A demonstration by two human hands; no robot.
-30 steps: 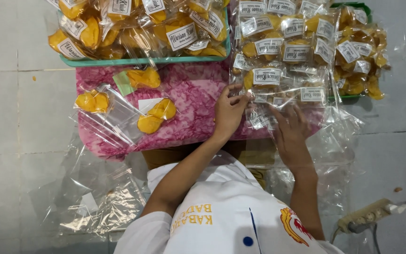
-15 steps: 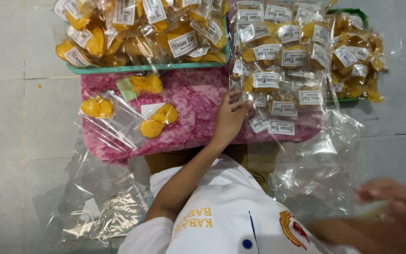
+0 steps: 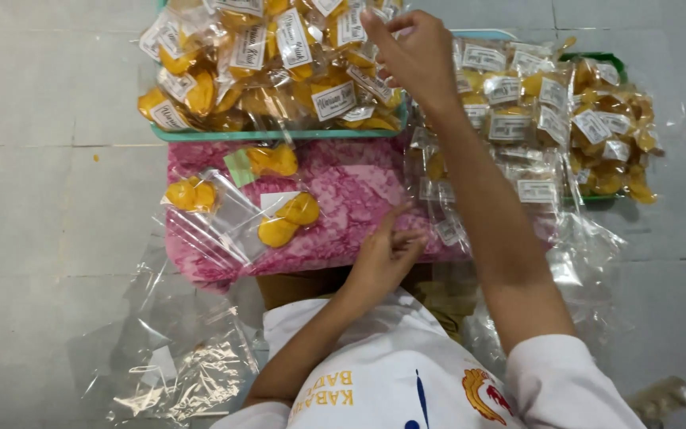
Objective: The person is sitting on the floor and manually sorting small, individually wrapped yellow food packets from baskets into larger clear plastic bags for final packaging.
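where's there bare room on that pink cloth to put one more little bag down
The free patch of the pink patterned cloth lies mid-cloth, bordered by the three loose clear snack bags on one side, the left hand below and the green tray above. Under the right hand, labelled packets crowd everything.

A grey tiled floor (image 3: pixel 41 206) carries everything. Directly on it lie a pink patterned cloth (image 3: pixel 343 206), a teal tray (image 3: pixel 279 135) heaped with labelled bags of yellow chips, a green tray (image 3: pixel 605 195) of darker packets to the right, and crumpled empty clear plastic bags (image 3: pixel 176 365) spread in front of the cloth. On the cloth rest three small clear bags of yellow chips (image 3: pixel 279 222).
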